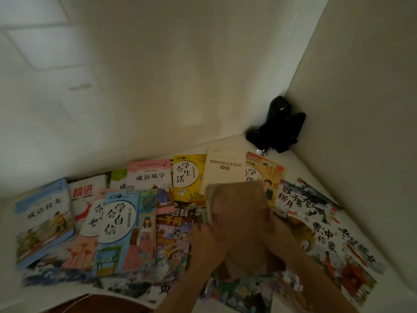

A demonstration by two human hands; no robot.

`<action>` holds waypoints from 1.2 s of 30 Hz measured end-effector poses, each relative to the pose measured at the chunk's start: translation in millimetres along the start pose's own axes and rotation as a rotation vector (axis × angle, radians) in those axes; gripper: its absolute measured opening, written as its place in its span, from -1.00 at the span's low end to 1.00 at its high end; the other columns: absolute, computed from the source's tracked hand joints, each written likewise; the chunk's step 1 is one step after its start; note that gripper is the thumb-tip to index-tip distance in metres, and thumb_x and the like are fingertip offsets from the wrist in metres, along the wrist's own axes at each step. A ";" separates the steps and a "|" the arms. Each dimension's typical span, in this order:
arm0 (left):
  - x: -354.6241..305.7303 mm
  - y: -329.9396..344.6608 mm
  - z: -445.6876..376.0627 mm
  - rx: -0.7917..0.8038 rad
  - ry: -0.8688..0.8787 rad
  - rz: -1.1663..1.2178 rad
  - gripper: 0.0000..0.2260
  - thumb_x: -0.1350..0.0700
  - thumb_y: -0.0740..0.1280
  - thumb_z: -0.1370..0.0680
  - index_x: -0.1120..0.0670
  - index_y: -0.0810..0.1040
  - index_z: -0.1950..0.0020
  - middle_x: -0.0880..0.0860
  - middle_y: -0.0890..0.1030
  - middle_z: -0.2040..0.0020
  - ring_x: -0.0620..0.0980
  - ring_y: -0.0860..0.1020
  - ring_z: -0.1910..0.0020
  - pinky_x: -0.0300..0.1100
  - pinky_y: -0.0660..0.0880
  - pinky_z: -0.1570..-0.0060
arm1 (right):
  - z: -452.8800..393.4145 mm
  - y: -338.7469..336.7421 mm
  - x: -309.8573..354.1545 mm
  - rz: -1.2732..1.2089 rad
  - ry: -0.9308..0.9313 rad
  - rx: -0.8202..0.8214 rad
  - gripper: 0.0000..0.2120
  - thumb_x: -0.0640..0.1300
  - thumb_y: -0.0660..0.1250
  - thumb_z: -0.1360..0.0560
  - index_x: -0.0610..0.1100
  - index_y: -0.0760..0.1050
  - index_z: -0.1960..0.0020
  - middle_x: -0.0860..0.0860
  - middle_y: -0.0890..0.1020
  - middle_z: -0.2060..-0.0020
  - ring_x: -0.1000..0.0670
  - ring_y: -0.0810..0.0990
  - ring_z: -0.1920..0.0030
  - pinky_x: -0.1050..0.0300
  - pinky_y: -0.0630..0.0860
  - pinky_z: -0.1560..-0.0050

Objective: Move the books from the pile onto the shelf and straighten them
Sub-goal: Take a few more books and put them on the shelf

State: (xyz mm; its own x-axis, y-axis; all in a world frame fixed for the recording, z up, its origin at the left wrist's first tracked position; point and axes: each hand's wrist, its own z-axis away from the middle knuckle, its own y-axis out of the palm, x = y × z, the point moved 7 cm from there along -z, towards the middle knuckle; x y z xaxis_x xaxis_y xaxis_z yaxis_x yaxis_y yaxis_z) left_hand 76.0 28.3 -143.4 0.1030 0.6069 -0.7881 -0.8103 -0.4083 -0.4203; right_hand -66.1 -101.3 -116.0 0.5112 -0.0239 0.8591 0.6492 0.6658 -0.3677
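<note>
**A:** So what's going on with the hands? It's pretty blurry.

**B:** Yeah, motion blur all over the middle. Both forearms come up from the bottom edge and meet on one tan book point(239, 213) with a face on the cover. The left hand point(206, 240) is on its left edge, the right hand point(278, 231) on its right edge, so the book sits between them, raised above the others and tilted a bit toward the camera. Fingers look wrapped round the edges, gripping it, though the blur hides exactly how they lie.

**A:** And the rest of the books?

**B:** Spread flat and overlapping on a white surface point(300, 168) in a corner between pale walls. I can't tell if it's a shelf or something else. Far left is a blue-edged book point(42, 220), next to it a white one with red characters point(84, 195). A light-blue book with a girl on it point(126, 231) overlaps a comic-style cover point(173, 236). Behind those, a pink-topped book point(149, 175), a yellow one point(188, 177) and a plain white booklet point(225, 168); the held book covers the booklet's near end.

**A:** Right side?

**B:** An orange book point(269, 175) partly under the held one, then big thin picture books point(327, 233) fanned out toward the right wall.

**A:** That dark thing in the back?

**B:** Some black object point(277, 125) tucked in the corner, well apart from the hands. Can't make out what it is.
</note>
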 end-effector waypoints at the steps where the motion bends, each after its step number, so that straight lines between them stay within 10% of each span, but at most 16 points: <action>1: 12.2 7.4 2.2 0.010 -0.061 -0.030 -0.12 -0.51 0.37 -0.14 0.05 0.39 -0.24 0.08 0.43 -0.21 0.09 0.46 -0.23 0.00 0.48 -0.22 | 2.8 5.8 -5.7 0.046 0.000 0.017 -0.76 0.04 0.42 -0.43 0.13 0.47 -0.06 0.14 0.64 0.05 0.08 0.65 0.05 0.32 0.59 0.12; 4: 33.5 20.7 11.5 0.036 -0.213 0.044 -0.07 -0.26 0.47 -0.32 0.22 0.11 -0.44 0.18 0.09 -0.43 0.17 0.26 -0.40 -0.05 0.30 -0.38 | 10.6 21.1 -22.9 0.060 -0.007 0.029 -0.70 0.13 0.44 -0.38 0.17 0.44 -0.05 0.14 0.63 0.01 0.10 0.63 0.01 0.13 0.62 0.00; 9: 51.9 28.0 1.5 -0.027 -0.172 0.308 0.09 -0.37 0.56 0.02 0.06 0.26 -0.37 0.05 0.47 -0.27 0.11 0.48 -0.26 0.09 0.51 -0.19 | 17.1 21.0 -25.4 -0.116 0.062 0.001 -0.64 -0.05 0.49 -0.38 0.12 0.44 -0.10 0.04 0.65 -0.02 0.09 0.67 0.06 0.17 0.64 0.15; 15: 4.7 -17.4 23.9 -0.075 0.106 0.348 -0.40 0.09 0.59 -0.29 -0.12 0.26 -0.12 -0.02 0.48 -0.10 -0.06 0.53 -0.09 -0.33 0.54 0.10 | 26.7 28.0 -15.0 -0.256 0.055 -0.017 -0.39 0.05 0.51 -0.31 0.03 0.38 -0.29 -0.01 0.62 -0.13 -0.10 0.64 -0.07 -0.17 0.62 -0.04; 19: 1.3 -84.6 20.7 -0.081 0.119 0.422 -0.13 0.17 0.57 -0.32 -0.23 0.05 -0.37 -0.19 0.42 -0.12 -0.10 0.51 -0.13 -0.07 0.56 -0.11 | 15.9 70.0 31.8 -0.306 -0.009 0.029 -0.37 0.02 0.48 -0.36 0.03 0.34 -0.36 -0.02 0.60 -0.17 -0.07 0.64 -0.06 -0.02 0.66 0.07; 21: 15.5 -124.7 16.3 -0.121 0.032 0.413 -0.09 0.10 0.60 -0.28 -0.05 0.13 -0.48 -0.15 0.45 -0.18 -0.06 0.51 -0.16 0.00 0.55 -0.15 | 13.0 101.1 67.1 -0.243 -0.095 0.037 -0.41 -0.04 0.44 -0.41 0.02 0.29 -0.37 0.02 0.56 -0.18 0.02 0.62 -0.04 0.23 0.64 0.18; 26: 69.9 -206.4 15.9 -0.231 -0.127 0.427 -0.63 0.01 0.60 -0.26 -0.03 0.53 0.05 -0.02 0.65 0.06 -0.06 0.62 0.08 -0.26 0.56 0.20 | -2.8 194.2 109.8 -0.227 -0.020 0.082 -0.30 -0.06 0.60 -0.27 0.02 0.34 -0.31 0.03 0.59 -0.11 0.06 0.60 0.04 0.17 0.62 0.13; 29: 107.0 -240.1 8.4 -0.340 -0.214 0.209 -0.20 -0.33 0.56 -0.08 -0.01 0.44 -0.19 0.01 0.55 -0.12 0.03 0.55 -0.10 -0.10 0.56 0.00 | -12.4 242.0 108.5 -0.236 0.050 0.161 -0.70 -0.07 0.59 -0.29 0.06 0.56 0.06 -0.06 0.69 -0.01 0.02 0.66 0.11 0.09 0.64 0.13; 36: 137.4 -240.8 -26.4 -0.212 -0.195 0.173 0.01 -0.42 0.53 0.04 -0.03 0.30 -0.28 0.01 0.49 -0.19 0.05 0.51 -0.18 0.03 0.58 -0.08 | -15.1 270.2 95.7 -0.320 -0.010 0.146 -0.63 -0.20 0.48 -0.42 0.14 0.45 -0.08 0.04 0.64 -0.02 -0.05 0.64 -0.05 -0.07 0.63 -0.01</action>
State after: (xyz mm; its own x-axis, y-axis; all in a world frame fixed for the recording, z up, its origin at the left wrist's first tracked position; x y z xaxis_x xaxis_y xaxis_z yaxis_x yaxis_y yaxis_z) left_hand 300.6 192.1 -162.4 -0.1546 0.6271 -0.7635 -0.6661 -0.6368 -0.3882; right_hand 166.8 65.0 -138.5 0.2891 -0.2418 0.9263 0.6878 0.7254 -0.0254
